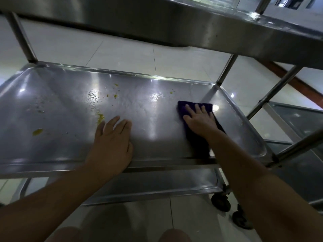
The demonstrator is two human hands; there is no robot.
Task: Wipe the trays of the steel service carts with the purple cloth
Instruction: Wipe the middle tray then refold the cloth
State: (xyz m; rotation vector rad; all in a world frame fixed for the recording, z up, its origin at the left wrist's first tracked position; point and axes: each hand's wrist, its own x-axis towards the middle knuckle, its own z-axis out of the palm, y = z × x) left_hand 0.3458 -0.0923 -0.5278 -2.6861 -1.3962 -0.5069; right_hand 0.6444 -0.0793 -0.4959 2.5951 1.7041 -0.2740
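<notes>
The middle tray [66, 112] of a steel service cart fills the view, under the cart's top tray [157, 27]. Yellow spots and smears [100, 117] and water droplets mark its left and middle part. The purple cloth [195, 137] lies on the tray's right side. My right hand [199, 119] presses flat on the cloth with straight, spread fingers. My left hand [111, 142] rests flat on the bare tray near its front edge, fingers straight, close to a yellow smear.
A lower tray [157, 187] sits beneath, with caster wheels [221, 202] at the right. A second steel cart [297, 123] stands close on the right. Upright posts [21, 37] stand at the tray corners. White floor tiles lie beyond, and my knees show at the bottom.
</notes>
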